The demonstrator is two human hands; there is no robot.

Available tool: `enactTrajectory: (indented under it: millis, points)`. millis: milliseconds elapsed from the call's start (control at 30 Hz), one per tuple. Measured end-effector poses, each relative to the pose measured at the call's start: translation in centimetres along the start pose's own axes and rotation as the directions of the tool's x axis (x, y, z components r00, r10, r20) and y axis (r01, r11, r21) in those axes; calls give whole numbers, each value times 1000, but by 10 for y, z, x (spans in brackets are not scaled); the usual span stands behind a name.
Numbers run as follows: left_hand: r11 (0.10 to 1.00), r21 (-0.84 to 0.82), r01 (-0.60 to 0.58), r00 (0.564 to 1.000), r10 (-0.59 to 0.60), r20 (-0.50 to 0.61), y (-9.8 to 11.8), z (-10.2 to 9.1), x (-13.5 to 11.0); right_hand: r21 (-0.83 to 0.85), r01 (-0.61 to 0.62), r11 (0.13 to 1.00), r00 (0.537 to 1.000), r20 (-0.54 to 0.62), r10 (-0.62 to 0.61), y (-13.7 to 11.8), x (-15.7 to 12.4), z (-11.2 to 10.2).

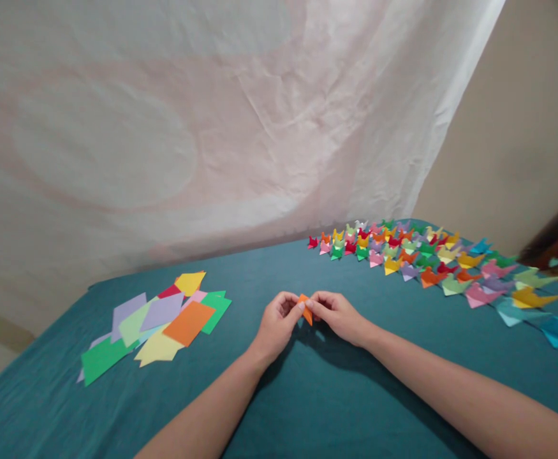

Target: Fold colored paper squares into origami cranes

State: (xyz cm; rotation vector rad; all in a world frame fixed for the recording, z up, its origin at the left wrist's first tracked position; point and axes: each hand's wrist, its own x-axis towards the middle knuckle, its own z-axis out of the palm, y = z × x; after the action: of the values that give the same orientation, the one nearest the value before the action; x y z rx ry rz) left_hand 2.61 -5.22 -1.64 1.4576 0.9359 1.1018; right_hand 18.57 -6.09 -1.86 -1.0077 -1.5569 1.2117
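Observation:
A small folded piece of orange origami paper (306, 310) is held just above the cloth, its lower end pointed. My left hand (280, 320) pinches its left side between thumb and curled fingers. From the other side, my right hand (338, 314) grips its upper right edge, thumb on the near face. Both hands are closed, and their fingertips behind the paper are hidden. To the left lies a loose pile of coloured paper squares, an orange sheet (189, 323) on top. Rows of small folded paper birds (391, 265) stand to the right.
A dark green cloth (269, 408) covers the table. Behind its far edge hangs a pale, pinkish sheet (221, 127). The rows of birds run from the back middle to the right edge. A beige wall (513, 127) is at the right.

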Motion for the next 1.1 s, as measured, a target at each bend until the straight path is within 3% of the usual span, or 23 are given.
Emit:
enactTrajectory:
  millis: [200,467,667,900,967,1100]
  points:
    - [999,-47,-11,999,12,35,-3,-1,-1,20,1,1000,1000,15,-1,0,0,0]
    - [995,62,-83,996,85,-25,-2,-2,-1,93,-10,996,1000,24,7,-2,-1,2]
    - [977,193,-85,996,86,2,0,-5,-2,22,-49,999,999,6,49,1,2,-1]
    - [826,531,-190,976,99,196,18,-8,0,-62,-132,989,991,23,133,2,8,-15]
    - [764,598,-242,957,87,276,21,-10,2,-142,-106,984,992,57,115,3,9,-20]
    - [660,700,-272,946,52,319,22,-16,7,-351,-5,936,988,142,59,4,10,-28]
